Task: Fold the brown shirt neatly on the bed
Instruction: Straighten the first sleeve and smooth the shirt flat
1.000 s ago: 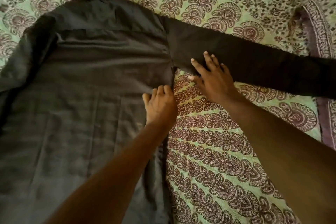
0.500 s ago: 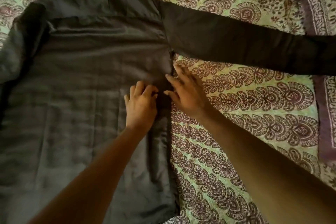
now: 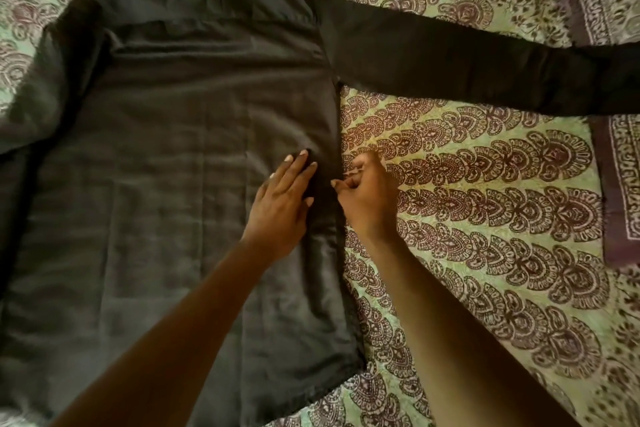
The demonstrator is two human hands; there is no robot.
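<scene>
Now that both hands have slid down from the armpit, left hand (image 3: 282, 199) presses flat on the brown shirt (image 3: 166, 163) spread on the bed (image 3: 485, 218), right hand (image 3: 363, 194) apparently pinching its side seam, folding imminent.

Dim, warm, even light; soft focus, edges bowed.

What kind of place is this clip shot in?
Probably a bedroom at home: a shirt lies spread on a bed covered by a green paisley bedsheet, with both hands working on it.
</scene>
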